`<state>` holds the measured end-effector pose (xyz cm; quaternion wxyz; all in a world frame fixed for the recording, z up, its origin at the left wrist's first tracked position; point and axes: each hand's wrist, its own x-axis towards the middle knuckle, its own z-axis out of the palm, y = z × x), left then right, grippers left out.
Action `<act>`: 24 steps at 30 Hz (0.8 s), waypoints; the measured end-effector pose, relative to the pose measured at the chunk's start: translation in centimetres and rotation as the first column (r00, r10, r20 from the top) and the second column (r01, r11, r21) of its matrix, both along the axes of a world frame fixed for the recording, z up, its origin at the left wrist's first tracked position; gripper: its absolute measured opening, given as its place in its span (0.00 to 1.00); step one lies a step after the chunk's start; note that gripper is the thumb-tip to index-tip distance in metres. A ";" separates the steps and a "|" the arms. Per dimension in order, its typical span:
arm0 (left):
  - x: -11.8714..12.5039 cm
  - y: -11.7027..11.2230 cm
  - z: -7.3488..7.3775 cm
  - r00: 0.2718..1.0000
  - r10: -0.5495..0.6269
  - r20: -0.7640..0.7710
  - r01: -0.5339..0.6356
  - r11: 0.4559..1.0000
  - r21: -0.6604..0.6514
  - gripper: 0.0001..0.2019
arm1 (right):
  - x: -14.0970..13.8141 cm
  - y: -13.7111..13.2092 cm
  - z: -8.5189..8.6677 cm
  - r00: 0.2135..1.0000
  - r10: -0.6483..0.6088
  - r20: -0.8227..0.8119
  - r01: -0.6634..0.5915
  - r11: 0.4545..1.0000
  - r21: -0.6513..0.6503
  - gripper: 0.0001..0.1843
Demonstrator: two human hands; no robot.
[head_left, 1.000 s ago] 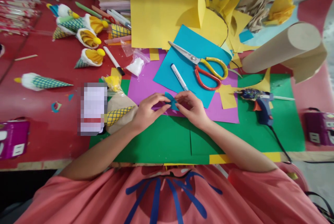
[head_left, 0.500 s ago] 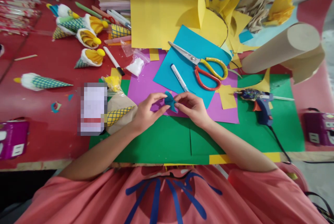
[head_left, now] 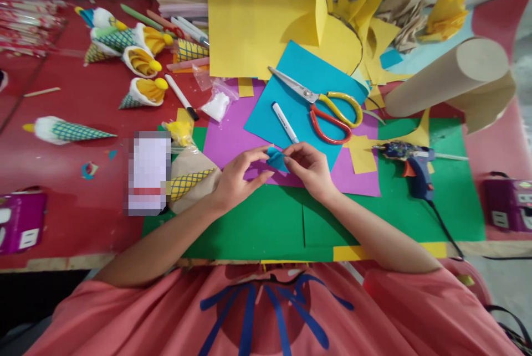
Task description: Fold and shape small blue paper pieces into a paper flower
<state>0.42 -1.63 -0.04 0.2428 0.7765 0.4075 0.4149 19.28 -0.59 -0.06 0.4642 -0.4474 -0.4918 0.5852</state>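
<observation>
A small folded piece of blue paper (head_left: 275, 159) is held up over the purple sheet (head_left: 224, 143). My right hand (head_left: 311, 170) pinches its right side between thumb and fingers. On the other side, my left hand (head_left: 241, 178) has thumb and forefinger spread apart. Its forefinger tip is at the paper's upper left edge; whether they touch I cannot tell. Just beyond my hands, a capped marker (head_left: 285, 122) and scissors (head_left: 318, 102) with one red and one yellow handle lie on a larger blue sheet (head_left: 266, 109).
A glue gun (head_left: 409, 159) lies at right on green paper (head_left: 245, 228), its cord running off the front edge. Behind it stands a tilted cardboard roll (head_left: 440, 79). Several patterned paper cones (head_left: 143, 93) and a blurred-out rectangle (head_left: 147, 173) are at left. Yellow sheets (head_left: 245, 29) lie at back.
My left thumb has come away from the blue paper and dropped lower. The paper has turned in my right hand's pinch, now showing a broader, lighter face.
</observation>
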 end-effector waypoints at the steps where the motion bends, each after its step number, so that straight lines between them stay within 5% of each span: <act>1: 0.0 0.1 0.1 1.000 -0.011 -0.018 0.011 1.000 -0.004 0.15 | 0.0 0.0 0.0 1.000 0.001 0.006 -0.001 1.000 0.007 0.11; 5: -0.3 0.3 0.4 0.999 -0.034 -0.032 0.033 0.998 -0.049 0.08 | 0.1 -0.3 -0.1 0.996 0.013 0.093 -0.023 0.993 0.113 0.07; 10: -0.6 0.4 0.2 0.991 0.131 -0.037 -0.128 0.989 0.076 0.08 | 0.1 -0.6 0.2 0.965 0.027 0.262 -0.108 0.949 0.296 0.03; 24: -0.4 0.2 0.4 0.998 -0.059 -0.034 0.056 0.996 -0.065 0.08 | 0.3 -0.9 0.0 0.933 -0.002 0.360 -0.162 0.891 0.423 0.04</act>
